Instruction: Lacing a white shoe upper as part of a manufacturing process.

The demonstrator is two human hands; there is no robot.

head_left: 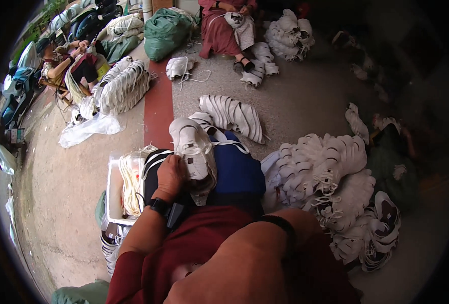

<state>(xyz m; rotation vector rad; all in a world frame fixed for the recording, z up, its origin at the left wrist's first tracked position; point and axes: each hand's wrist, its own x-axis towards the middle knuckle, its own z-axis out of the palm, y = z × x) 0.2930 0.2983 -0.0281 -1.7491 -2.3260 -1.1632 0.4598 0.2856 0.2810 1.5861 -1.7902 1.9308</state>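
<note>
A white shoe upper point(190, 139) with laces across its front rests upright on my lap. My left hand point(170, 177) grips its left side near the tongue, fingers closed round the edge and partly hidden by it. My right hand point(224, 278) is raised close in front of my chest, large at the lower edge of the picture. Its fingers fall out of sight, so I cannot tell what they hold. Across my thighs lies a blue cloth point(237, 175), with a white strap or lace over it.
By my left leg, a white box point(115, 195) holds bundled cream laces point(132, 182). Heaped shoe uppers point(326, 162) stand at my right. Another row of uppers point(232, 116) lies ahead on the floor. Two people sit beyond, near a green sack point(166, 33).
</note>
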